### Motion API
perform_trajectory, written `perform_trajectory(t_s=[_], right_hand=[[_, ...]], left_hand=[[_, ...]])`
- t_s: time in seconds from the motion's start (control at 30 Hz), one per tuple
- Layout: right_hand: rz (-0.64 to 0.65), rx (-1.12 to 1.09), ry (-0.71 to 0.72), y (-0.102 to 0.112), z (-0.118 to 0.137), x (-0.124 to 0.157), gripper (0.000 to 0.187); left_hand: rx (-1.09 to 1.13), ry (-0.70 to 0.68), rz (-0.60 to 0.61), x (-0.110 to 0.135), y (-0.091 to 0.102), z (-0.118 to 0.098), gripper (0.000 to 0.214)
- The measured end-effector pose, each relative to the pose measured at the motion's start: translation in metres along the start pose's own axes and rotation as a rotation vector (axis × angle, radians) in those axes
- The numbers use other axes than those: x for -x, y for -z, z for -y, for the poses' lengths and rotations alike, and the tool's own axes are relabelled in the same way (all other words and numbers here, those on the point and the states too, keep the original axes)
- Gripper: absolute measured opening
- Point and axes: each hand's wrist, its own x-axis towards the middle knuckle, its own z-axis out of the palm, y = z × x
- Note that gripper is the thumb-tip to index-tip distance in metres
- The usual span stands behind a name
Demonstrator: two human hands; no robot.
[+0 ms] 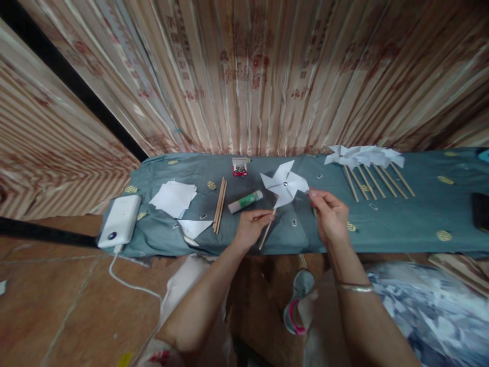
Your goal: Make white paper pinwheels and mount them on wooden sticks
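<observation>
A white paper pinwheel [284,183] with a metal pin at its centre sits on a thin wooden stick [266,232]. My left hand [250,227] is closed around that stick and holds the pinwheel up over the teal cloth [401,224]. My right hand [328,214] pinches the tip of the pinwheel's right blade between finger and thumb. A metal bangle [355,288] circles my right wrist.
On the cloth lie a glue stick [245,201], a pair of spare sticks [220,204], a stack of white paper squares [173,198], a small red box of pins [240,166], a white power bank [120,220] with cable, and several finished pinwheels [367,158]. A striped curtain hangs behind.
</observation>
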Motion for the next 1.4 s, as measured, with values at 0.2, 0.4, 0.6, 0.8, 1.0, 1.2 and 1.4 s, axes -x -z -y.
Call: perform_trajectory(t_s=[0.2, 0.4, 0.6, 0.8, 1.0, 1.2, 1.4], right_hand=[[0.015, -0.034, -0.039, -0.003, 0.001, 0.002, 0.011], [0.054, -0.008, -0.065, -0.005, 0.001, 0.007, 0.010], [0.128, 0.008, -0.089, -0.013, 0.005, 0.016, 0.011], [0.196, -0.002, -0.160, -0.021, 0.005, 0.024, 0.018], [0.256, 0.018, -0.186, -0.027, 0.002, 0.031, 0.025], [0.288, 0.040, -0.202, -0.033, -0.001, 0.035, 0.029], [0.293, 0.047, -0.203, -0.037, -0.001, 0.037, 0.030]], left_hand=[[-0.001, 0.001, 0.006, -0.002, -0.001, 0.001, 0.023], [-0.013, -0.006, -0.019, -0.002, -0.001, 0.000, 0.022], [-0.009, -0.027, -0.038, -0.002, 0.000, -0.001, 0.019], [0.002, -0.036, -0.043, -0.004, 0.000, -0.001, 0.019], [0.002, -0.047, -0.044, -0.003, 0.000, -0.001, 0.022], [-0.010, -0.049, -0.045, -0.002, 0.000, -0.002, 0.024], [0.001, -0.054, -0.019, 0.000, -0.003, -0.003, 0.027]])
